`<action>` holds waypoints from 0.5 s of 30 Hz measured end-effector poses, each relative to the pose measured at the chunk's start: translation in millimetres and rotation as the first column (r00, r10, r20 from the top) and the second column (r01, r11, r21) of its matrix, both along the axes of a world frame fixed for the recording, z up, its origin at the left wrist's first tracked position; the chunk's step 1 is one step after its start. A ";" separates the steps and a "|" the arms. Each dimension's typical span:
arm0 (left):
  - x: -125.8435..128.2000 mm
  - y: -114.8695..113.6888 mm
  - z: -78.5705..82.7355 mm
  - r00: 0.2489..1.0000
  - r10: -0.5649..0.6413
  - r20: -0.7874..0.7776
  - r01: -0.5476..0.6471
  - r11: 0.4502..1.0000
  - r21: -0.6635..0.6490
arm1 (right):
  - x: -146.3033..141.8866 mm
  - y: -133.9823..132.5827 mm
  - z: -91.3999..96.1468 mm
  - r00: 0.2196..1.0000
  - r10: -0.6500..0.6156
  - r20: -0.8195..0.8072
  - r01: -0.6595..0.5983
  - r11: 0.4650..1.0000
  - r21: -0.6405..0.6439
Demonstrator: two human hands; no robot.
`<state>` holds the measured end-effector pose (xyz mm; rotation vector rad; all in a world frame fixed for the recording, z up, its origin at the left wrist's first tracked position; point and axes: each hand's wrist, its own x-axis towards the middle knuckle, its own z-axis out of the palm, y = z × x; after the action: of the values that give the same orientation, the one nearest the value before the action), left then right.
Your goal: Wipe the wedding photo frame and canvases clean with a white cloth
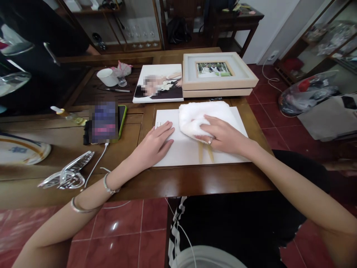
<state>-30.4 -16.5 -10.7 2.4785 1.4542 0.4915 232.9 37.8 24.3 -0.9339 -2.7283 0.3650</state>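
A fluffy white cloth point(192, 115) is bunched under my right hand point(219, 134), whose fingers grip it against a white panel point(178, 158). The panel lies flat near the table's front edge, with two yellowish strips showing below the cloth. Flat on the panel's left side rests my left hand point(157, 143), fingers stretched out and holding nothing. Small print shows just above those fingertips. The cloth hides the panel's upper middle.
Behind the panel lie a photo print point(167, 93) and stacked wooden picture frames point(192, 83). To the left are a phone point(122, 119) with a white cable, a silver claw clip point(69, 173), a dropper bottle point(69, 116) and a white cup point(107, 77). A person in dark clothes stands far left.
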 end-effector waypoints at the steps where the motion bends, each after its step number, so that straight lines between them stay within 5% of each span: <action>1: 0.2 -0.1 0.1 1.000 0.001 0.000 -0.001 1.000 0.001 | -2.3 5.5 0.9 0.999 -0.033 0.011 0.033 0.999 -0.005; 9: 3.0 -0.3 1.2 0.997 0.044 0.070 -0.044 0.999 0.004 | -30.8 31.5 -4.1 0.993 -0.119 0.002 0.119 0.991 0.060; 15: 1.8 0.4 6.8 0.954 0.092 0.284 -0.134 0.982 0.132 | -45.4 -5.4 -2.7 0.976 0.215 0.024 -0.216 0.975 0.047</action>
<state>-28.5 -16.1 -3.9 2.3231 1.4977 0.9611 187.5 32.4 21.7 -0.6329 -2.8495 0.3261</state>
